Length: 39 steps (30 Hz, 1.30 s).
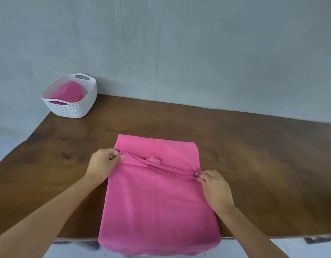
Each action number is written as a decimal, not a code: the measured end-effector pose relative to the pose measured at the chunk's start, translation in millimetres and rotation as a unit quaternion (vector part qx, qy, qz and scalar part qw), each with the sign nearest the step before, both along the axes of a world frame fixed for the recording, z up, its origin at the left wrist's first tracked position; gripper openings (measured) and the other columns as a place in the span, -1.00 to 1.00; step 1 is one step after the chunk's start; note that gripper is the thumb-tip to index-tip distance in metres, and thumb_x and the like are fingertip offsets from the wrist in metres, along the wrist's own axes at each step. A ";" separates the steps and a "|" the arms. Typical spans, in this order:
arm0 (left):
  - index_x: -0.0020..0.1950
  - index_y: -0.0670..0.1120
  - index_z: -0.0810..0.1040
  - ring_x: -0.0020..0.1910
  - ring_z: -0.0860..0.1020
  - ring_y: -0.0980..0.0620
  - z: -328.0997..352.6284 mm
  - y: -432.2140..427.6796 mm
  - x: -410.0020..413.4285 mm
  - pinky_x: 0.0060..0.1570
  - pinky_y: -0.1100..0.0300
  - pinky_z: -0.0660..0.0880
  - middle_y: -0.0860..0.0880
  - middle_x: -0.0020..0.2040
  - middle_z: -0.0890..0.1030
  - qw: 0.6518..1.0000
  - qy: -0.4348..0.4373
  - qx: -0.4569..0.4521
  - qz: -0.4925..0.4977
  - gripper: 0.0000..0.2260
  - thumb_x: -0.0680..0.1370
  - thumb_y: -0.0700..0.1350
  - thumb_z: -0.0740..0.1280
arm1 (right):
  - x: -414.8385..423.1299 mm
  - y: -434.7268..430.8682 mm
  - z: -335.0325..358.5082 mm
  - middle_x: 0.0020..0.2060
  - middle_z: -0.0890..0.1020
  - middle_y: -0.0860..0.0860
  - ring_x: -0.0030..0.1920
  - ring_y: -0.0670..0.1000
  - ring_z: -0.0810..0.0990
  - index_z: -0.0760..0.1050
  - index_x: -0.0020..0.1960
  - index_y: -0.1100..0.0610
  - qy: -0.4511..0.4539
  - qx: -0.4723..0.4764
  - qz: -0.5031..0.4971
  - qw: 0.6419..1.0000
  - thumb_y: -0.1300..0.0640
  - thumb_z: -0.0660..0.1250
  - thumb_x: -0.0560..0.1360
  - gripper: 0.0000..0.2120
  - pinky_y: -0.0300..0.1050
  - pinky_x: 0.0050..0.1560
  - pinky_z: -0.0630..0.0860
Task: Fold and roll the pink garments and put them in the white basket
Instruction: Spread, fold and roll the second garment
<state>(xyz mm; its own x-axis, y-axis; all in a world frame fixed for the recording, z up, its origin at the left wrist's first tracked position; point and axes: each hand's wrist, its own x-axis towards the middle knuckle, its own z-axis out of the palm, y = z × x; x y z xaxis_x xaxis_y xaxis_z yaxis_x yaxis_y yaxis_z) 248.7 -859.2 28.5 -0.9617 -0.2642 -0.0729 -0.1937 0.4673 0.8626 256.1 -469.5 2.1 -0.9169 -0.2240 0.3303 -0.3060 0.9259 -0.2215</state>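
Currently, left hand (103,161) and right hand (215,189) pinch the garment (157,202) fold edge; next, roll it, then basket (81,107) at 10 o'clock.

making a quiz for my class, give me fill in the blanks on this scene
1. The basket stands at the table's far ____ corner.
2. The bundle inside it is ____.
3. The shiny fastener on the garment sits by the ____ hand.
Missing: left; pink; right.
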 end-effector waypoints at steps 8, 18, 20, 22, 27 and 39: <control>-0.30 -0.03 0.66 -0.21 0.58 0.18 3.4 45.6 93.7 -0.29 0.32 0.36 0.10 -0.21 0.68 0.998 -0.006 -0.053 0.029 -0.81 0.52 -0.09 0.51 | 89.9 40.8 -7.6 -0.21 0.64 -0.08 -0.18 0.04 0.58 0.67 -0.14 0.10 0.026 -0.031 0.016 0.999 0.22 0.47 0.49 -0.94 -0.08 -0.18 0.56; -0.37 0.00 0.67 -0.43 0.42 0.12 1.2 78.3 210.7 -0.40 0.29 0.30 0.00 -0.40 0.62 0.999 -0.014 -0.018 0.031 -0.78 0.48 -0.07 0.55 | 187.4 82.7 -8.9 -0.27 0.65 -0.12 -0.16 0.00 0.54 0.66 -0.23 0.08 0.052 -0.025 0.046 0.997 0.26 0.39 0.46 -0.85 -0.21 -0.08 0.38; -0.41 -0.01 0.64 -0.46 0.37 0.11 0.5 83.6 231.4 -0.43 0.29 0.26 -0.01 -0.48 0.55 0.999 -0.032 -0.009 0.019 -0.74 0.49 -0.09 0.54 | 205.2 90.2 -16.3 -0.29 0.63 -0.14 -0.13 -0.02 0.51 0.66 -0.23 0.06 0.051 -0.015 0.048 0.997 0.18 0.36 0.47 -0.86 -0.21 -0.06 0.38; -0.44 0.00 0.61 -0.55 0.27 0.14 -2.1 88.3 249.4 -0.49 0.36 0.18 0.10 -0.57 0.41 0.999 -0.039 -0.004 0.022 -0.68 0.50 -0.15 0.53 | 223.2 96.7 -25.3 -0.27 0.62 -0.16 -0.10 -0.02 0.53 0.65 -0.21 0.03 0.039 -0.006 0.060 0.997 0.05 0.25 0.52 -0.76 -0.12 -0.05 0.45; -0.34 -0.07 0.66 -0.47 0.45 0.05 -9.3 86.9 276.9 -0.40 0.31 0.36 0.10 -0.46 0.58 0.998 -0.052 -0.027 0.036 -0.77 0.52 -0.11 0.52 | 246.1 100.7 -21.6 -0.26 0.62 -0.15 -0.10 0.00 0.54 0.65 -0.21 0.05 0.027 0.013 0.080 0.996 0.01 0.16 0.55 -0.67 -0.07 -0.07 0.50; -0.21 -0.18 0.70 -0.13 0.70 0.01 17.4 93.1 300.6 0.01 0.23 0.56 -0.03 -0.17 0.73 0.993 0.026 0.109 0.047 -0.92 0.45 -0.26 0.56 | 248.2 101.7 23.0 -0.29 0.64 -0.11 -0.18 0.01 0.58 0.63 -0.25 0.06 0.005 0.002 0.042 0.999 0.24 0.53 0.44 -0.85 -0.10 -0.15 0.50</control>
